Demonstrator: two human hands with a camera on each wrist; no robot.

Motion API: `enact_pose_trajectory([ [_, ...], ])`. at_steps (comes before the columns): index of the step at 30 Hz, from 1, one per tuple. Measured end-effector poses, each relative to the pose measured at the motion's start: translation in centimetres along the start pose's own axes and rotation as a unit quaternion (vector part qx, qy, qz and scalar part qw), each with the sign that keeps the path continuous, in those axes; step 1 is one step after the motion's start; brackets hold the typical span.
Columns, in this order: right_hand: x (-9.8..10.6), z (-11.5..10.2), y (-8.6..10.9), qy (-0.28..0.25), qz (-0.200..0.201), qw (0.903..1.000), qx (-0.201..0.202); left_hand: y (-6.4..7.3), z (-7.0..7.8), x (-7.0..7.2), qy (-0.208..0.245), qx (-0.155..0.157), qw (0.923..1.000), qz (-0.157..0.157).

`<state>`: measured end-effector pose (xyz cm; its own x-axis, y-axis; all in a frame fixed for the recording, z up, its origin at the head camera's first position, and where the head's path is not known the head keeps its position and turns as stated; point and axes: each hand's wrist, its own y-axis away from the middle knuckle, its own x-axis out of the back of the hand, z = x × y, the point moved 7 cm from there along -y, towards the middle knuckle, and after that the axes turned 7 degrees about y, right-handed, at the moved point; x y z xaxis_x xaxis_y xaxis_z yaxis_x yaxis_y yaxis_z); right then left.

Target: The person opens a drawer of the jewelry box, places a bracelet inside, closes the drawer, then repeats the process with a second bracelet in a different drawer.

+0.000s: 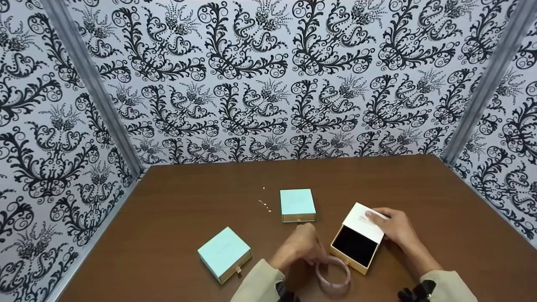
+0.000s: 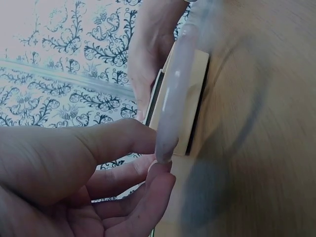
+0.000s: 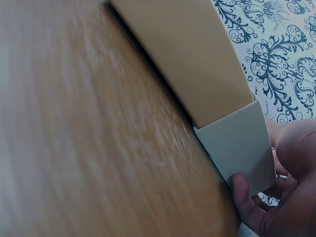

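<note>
A pale pink bangle (image 1: 333, 285) is pinched between thumb and fingers of my left hand (image 1: 304, 245), just in front of a slide-out box. In the left wrist view the bangle (image 2: 175, 94) appears edge-on, with the left hand (image 2: 118, 173) gripping its lower end. My right hand (image 1: 396, 226) grips the far end of the white sleeve (image 1: 363, 220). The tan drawer (image 1: 350, 261) of that box is pulled partway out, showing a black lining (image 1: 355, 244). In the right wrist view, right-hand fingers (image 3: 242, 190) press the sleeve's side (image 3: 242, 145).
Two closed light-blue boxes with ribbon tabs lie on the brown table (image 1: 188, 188): one box (image 1: 298, 203) beyond my left hand, another box (image 1: 225, 253) to its left. Small white flecks (image 1: 265, 204) dot the tabletop. Patterned walls (image 1: 260, 84) enclose the back and sides.
</note>
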<state>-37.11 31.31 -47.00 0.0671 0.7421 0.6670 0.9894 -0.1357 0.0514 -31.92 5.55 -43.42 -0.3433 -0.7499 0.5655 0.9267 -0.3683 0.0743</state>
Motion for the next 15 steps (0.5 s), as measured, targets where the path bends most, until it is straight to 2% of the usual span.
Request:
enact_pose_trajectory([
  [6, -0.1, 0.0, 0.0, 0.001, 0.001, 1.0000, 0.001, -0.3, 0.7, 0.2, 0.000, -0.017, 0.9998, -0.003],
  [9, 0.0, 0.0, 0.0, -0.001, 0.001, 1.0000, 0.000, -0.5, 1.0, 0.4, -0.001, -0.012, 0.9999, -0.002],
  [15, 0.1, -0.1, 0.0, 0.000, 0.000, 1.0000, 0.002, -1.0, 1.3, 0.7, 0.027, 0.002, 0.9996, 0.000],
])
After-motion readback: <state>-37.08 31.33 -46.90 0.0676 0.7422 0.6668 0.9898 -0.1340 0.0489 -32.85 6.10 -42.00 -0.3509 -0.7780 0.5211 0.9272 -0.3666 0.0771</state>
